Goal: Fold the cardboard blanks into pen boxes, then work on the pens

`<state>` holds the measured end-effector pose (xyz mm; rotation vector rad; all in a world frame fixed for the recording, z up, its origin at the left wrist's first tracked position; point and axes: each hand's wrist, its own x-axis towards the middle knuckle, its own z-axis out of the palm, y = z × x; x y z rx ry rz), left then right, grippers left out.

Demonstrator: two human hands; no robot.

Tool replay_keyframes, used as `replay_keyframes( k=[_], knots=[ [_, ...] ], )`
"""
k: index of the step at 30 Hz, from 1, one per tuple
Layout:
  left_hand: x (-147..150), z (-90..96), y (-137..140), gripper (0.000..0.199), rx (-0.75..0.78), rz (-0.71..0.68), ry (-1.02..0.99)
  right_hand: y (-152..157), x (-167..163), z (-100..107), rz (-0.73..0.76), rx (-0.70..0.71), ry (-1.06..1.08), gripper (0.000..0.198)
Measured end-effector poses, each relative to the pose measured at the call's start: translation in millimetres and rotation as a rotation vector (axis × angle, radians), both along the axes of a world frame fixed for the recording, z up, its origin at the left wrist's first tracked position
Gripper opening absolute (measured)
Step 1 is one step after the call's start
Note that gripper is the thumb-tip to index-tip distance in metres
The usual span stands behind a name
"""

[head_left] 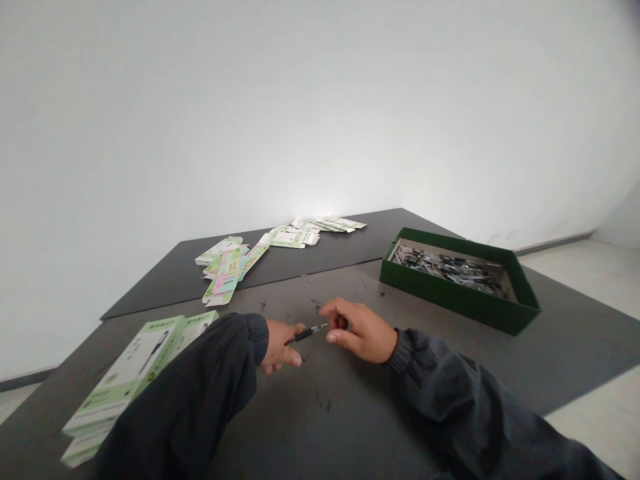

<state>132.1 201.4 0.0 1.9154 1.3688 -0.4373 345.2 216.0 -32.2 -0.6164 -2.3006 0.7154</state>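
Over the middle of the dark table, my left hand is closed on a pen with a black grip and clear parts. The pen's thin end points right and slightly up, toward my other hand. Just off that end is my right hand, its fingers curled but its thumb and index finger apart. I see nothing between them. A few small dark bits lie on the table around both hands.
A green box full of loose pens stands at the right. Printed cartons are stacked at the near left. Flat cartons and more flattened ones lie farther back, before a white wall.
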Motion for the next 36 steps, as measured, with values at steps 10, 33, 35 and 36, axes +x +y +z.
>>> replay_keyframes(
  k=[10, 33, 35, 36],
  knots=[
    [-6.0, 5.2, -0.6, 0.065, 0.028, 0.026, 0.014, 78.3, 114.5, 57.5, -0.837, 0.288, -0.184, 0.026],
    [-8.5, -13.3, 10.1, 0.064, 0.003, 0.032, 0.069, 184.5, 310.5, 8.2, -1.023, -0.131, -1.090, 0.022],
    [-8.7, -13.2, 10.4, 0.064, -0.003, 0.033, 0.062, 185.9, 314.5, 5.8, -1.047, -0.124, -1.086, 0.023],
    [-8.9, -12.8, 10.5, 0.064, -0.008, 0.032, 0.054, 186.2, 316.0, 4.4, -1.056, -0.119, -1.082, 0.023]
  ],
)
